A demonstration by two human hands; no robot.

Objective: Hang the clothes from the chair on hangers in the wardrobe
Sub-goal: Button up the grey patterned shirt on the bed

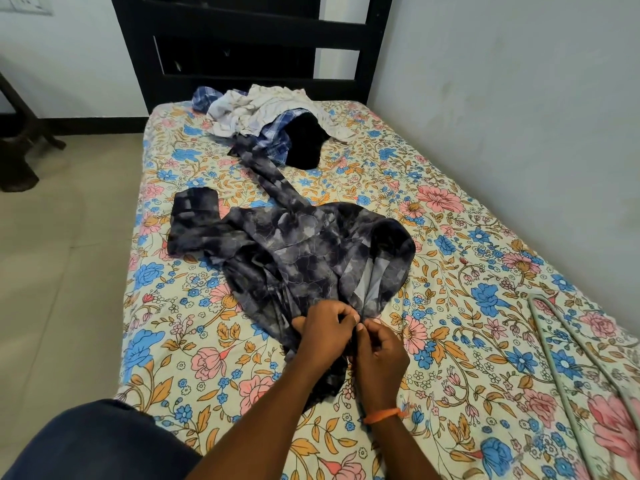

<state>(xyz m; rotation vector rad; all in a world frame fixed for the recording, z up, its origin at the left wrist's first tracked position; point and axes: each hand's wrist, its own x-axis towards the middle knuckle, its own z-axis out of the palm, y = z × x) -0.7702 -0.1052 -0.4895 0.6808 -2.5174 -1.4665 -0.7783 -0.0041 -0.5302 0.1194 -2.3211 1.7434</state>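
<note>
A dark grey-blue patterned shirt (294, 251) lies spread on the floral bed sheet (450, 237). My left hand (322, 327) and my right hand (379, 351) pinch the shirt's near edge together, fingers closed on the fabric. Further back a pile of clothes (266, 116) holds white, blue-checked and black garments. A pale wire hanger (561, 344) rests on the sheet at the right.
The bed's black headboard (242, 46) stands against the far wall, and a white wall runs along the bed's right side. Tiled floor (62, 271) lies to the left, with a dark wooden piece of furniture (17, 147) at the far left.
</note>
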